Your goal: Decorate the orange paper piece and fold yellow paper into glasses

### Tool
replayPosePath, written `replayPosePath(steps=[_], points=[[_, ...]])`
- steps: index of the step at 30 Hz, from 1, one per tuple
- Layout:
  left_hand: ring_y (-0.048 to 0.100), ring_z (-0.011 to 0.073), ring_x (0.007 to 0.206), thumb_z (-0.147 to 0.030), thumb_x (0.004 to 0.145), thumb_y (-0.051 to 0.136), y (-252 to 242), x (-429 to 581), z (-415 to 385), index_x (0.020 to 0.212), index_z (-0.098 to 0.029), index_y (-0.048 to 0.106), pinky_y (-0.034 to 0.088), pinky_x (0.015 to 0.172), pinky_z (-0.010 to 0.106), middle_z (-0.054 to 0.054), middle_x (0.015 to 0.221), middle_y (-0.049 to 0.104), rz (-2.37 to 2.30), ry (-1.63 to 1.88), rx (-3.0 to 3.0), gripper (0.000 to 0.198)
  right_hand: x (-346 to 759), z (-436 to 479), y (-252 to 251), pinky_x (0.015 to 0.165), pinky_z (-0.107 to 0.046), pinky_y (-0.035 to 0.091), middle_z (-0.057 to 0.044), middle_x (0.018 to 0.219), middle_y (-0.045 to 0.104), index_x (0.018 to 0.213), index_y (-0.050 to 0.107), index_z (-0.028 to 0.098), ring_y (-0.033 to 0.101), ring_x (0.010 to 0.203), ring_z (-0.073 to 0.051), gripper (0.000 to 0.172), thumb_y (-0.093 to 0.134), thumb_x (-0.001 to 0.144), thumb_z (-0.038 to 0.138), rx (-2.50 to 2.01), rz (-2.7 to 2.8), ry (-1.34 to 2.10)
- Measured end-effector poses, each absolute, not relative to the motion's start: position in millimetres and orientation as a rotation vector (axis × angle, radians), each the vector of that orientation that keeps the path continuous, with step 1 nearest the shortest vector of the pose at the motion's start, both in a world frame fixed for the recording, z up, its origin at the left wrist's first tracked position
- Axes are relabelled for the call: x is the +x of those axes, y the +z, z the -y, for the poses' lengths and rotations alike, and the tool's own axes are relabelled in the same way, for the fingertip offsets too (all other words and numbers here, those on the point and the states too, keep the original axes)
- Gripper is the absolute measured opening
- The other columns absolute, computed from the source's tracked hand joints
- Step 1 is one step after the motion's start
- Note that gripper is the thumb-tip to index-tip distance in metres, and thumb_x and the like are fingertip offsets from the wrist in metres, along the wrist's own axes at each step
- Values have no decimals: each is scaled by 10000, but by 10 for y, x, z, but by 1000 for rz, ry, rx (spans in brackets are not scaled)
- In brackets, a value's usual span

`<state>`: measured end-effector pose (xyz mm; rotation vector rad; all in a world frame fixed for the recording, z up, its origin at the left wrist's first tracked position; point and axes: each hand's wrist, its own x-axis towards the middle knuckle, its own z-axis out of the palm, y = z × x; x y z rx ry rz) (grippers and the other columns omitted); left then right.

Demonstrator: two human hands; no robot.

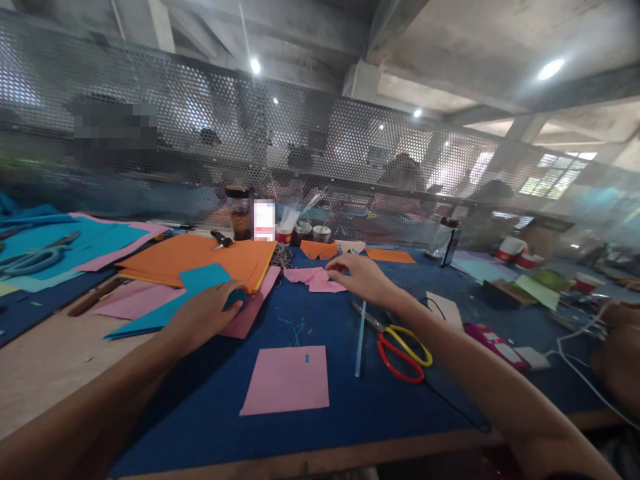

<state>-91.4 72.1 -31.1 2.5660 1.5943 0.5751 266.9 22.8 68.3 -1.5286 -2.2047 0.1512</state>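
My left hand (213, 308) is closed, fingers curled round a small dark teal piece (234, 299) that looks like paper. It lies over blue paper (205, 276) and a pink sheet (253, 310). Further right, my right hand (363, 275) reaches over the desk, thumb and bent fingers at the edge of cut pink paper (310, 277). Scissors (397, 343) with one red and one yellow handle lie beneath my right forearm, beside a pale blue strip (360, 340). A square pink sheet (287, 380) with a tiny blue scrap on it lies nearest me.
Orange paper (200, 257) carries a black clip-like item (221, 239). Teal-handled scissors (35, 257) rest on blue sheets at the left. A brown-filled jar (239, 213), a lit screen (264, 220) and cups (321, 233) stand before the perforated partition (350, 160). A purple packet (495, 345) and white cable lie right.
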Motion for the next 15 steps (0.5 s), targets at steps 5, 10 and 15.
replayPosePath(steps=[5,10,15], points=[[739,358,1094,-381,952,458,-339,-944,-695,1234,-212,642,549,870,443,141,1219,778,-1609,593,2564,377,1913,-618,633,869,-255,494,-27,1014,809,1025,823,221,733,989,-199,159,691,950,270,-1440,2316,425],[724,333,1134,-375,953,480,-359,-953,-679,1200,-234,653,535,932,430,125,1212,778,-1569,623,2605,333,1439,-998,503,897,-285,526,-22,909,785,860,780,177,722,990,-217,60,786,890,228,-1491,2242,737],[701,335,1172,-363,964,504,-329,-934,-644,1232,-235,635,530,933,427,126,1252,753,-1558,632,2635,324,1159,-1295,280,865,-403,616,-75,1187,703,1198,681,154,706,997,-217,276,669,1022,367,-1536,1906,1142]])
